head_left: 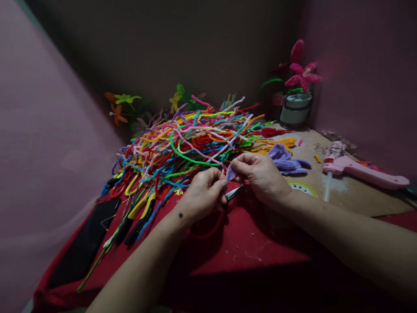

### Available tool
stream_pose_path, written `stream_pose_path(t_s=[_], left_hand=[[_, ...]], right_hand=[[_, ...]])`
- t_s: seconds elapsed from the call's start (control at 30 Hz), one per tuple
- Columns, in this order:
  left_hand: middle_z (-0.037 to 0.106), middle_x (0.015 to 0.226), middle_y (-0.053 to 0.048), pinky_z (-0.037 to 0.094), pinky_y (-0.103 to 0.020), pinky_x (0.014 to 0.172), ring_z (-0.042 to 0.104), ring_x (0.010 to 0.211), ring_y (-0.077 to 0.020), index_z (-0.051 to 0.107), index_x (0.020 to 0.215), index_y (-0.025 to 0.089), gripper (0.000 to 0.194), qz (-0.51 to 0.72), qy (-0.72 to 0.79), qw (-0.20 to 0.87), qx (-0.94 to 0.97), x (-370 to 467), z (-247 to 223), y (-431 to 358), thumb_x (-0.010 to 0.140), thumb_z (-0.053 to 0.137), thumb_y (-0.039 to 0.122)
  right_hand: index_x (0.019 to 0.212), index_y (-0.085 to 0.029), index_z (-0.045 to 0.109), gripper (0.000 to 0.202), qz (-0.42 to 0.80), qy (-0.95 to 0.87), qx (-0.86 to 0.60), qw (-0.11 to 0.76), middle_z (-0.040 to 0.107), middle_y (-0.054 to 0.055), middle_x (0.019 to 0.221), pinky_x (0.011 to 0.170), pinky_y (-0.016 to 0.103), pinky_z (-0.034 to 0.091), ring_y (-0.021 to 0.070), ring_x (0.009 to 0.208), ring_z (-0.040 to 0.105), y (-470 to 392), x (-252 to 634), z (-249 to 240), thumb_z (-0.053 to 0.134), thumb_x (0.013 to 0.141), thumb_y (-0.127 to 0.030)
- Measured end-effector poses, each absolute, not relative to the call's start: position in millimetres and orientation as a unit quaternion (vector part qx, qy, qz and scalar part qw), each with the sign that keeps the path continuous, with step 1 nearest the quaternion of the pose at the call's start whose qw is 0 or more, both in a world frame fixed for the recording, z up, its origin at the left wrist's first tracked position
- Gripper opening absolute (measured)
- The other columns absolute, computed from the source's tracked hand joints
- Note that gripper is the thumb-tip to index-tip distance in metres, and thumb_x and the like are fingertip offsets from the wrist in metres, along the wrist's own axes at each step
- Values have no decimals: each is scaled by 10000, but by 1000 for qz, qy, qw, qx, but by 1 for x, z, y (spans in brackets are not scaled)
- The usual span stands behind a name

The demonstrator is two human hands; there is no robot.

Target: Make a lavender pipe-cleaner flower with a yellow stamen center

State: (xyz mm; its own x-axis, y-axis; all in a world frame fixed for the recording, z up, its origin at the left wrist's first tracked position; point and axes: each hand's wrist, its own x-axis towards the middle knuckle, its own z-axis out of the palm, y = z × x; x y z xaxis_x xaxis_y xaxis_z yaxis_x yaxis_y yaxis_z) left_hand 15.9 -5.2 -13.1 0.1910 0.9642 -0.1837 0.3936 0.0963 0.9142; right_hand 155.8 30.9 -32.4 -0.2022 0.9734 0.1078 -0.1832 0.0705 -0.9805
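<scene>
Between my two hands is a small purple petal of fuzzy pipe cleaner (pixel 231 173). My right hand (pixel 260 176) pinches it from the right side. The fingertips of my left hand (pixel 206 189) are closed at its left end. Below the hands show the metal blades of scissors (pixel 233 192), with a dim red handle loop under my left hand; whether that hand touches them I cannot tell. More purple petals (pixel 286 161) lie just beyond my right hand. A large heap of many-coloured pipe cleaners (pixel 195 134) lies behind both hands.
Pliers with yellow-black handles (pixel 143 215), green stems and a black flat object (pixel 84 243) lie at left on the red cloth (pixel 241 243). At right, a pink glue gun (pixel 365 169) and a tape roll (pixel 302 189) rest on cardboard. A pink flower (pixel 303 77) stands behind.
</scene>
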Motion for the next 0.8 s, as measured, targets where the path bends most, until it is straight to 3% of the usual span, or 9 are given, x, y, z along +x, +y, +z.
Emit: stream_pose_path(t_s=[0.17,0.37,0.67,0.8], left_hand=[[528,474,53,391,-196,402,486,376,-91,422,722,191,81,306,567,477,597,14,-12,-5,774,468,231],[512,456,55,259,-146,342,365,334,-47,434,716,177,77,297,593,457,593,14,-9,-5,772,476,209],[497,439,53,284,-148,399,396,380,-49,438,688,166,86,309,570,488,584,15,-9,-4,755,489,177],[501,436,50,224,-155,360,356,342,-47,444,711,170,80,308,569,514,564,10,-11,-3,749,503,209]], right_hand=[[641,-143,551,173,614,-505,-345,499,559,-28,512,433,207,364,72,422,477,34,155,-36,612,716,-286],[620,-126,580,210,648,-521,-295,471,575,-6,547,476,209,354,64,461,470,40,156,-42,625,720,-305],[576,-136,563,221,713,-433,-287,471,557,-21,505,451,213,339,68,440,475,42,154,-44,686,658,-300],[697,-128,640,173,704,-458,-271,470,608,3,586,505,228,357,80,495,501,41,155,-44,678,670,-295]])
